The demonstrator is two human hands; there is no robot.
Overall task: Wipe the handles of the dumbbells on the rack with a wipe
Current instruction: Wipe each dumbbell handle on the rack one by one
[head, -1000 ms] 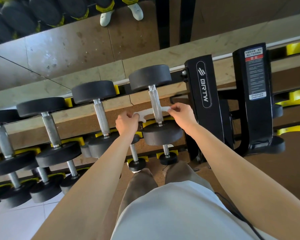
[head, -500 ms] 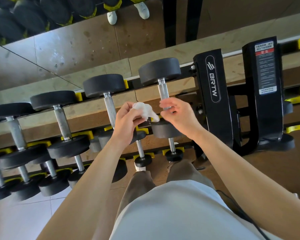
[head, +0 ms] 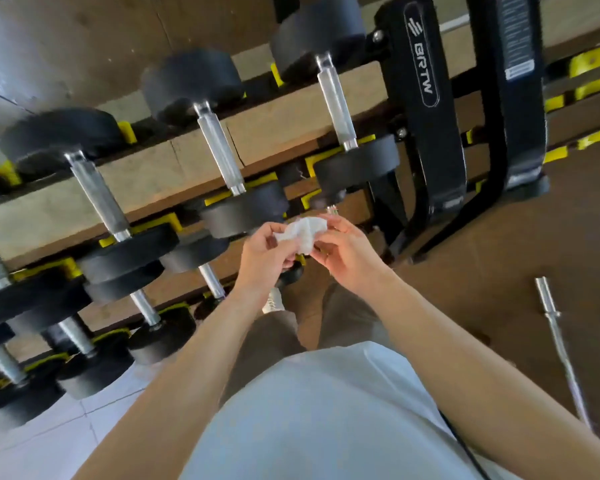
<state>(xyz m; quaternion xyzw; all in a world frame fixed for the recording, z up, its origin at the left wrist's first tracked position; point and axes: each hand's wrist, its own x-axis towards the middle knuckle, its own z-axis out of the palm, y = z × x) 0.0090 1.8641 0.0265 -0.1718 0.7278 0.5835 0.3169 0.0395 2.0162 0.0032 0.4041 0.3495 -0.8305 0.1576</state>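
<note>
A crumpled white wipe [head: 302, 234] is held between both hands, in front of the rack and clear of any dumbbell. My left hand [head: 264, 254] pinches its left side and my right hand [head: 347, 258] pinches its right side. On the top tier lie black dumbbells with silver handles: the rightmost handle [head: 336, 105], the middle handle [head: 219, 147] and a left handle [head: 97, 195]. Smaller dumbbells sit on the lower tiers, partly hidden by my arms.
The black rack upright [head: 430, 109] marked BRTW stands right of the dumbbells, with a second black upright [head: 513, 98] beside it. A silver barbell [head: 555, 327] lies on the brown floor at right. Yellow cradles [head: 589, 64] line the rails. A mirror is behind the rack.
Both hands drew the wipe off the rightmost top handle and back toward my body, bunching it up. The view has also shifted closer and down.
</note>
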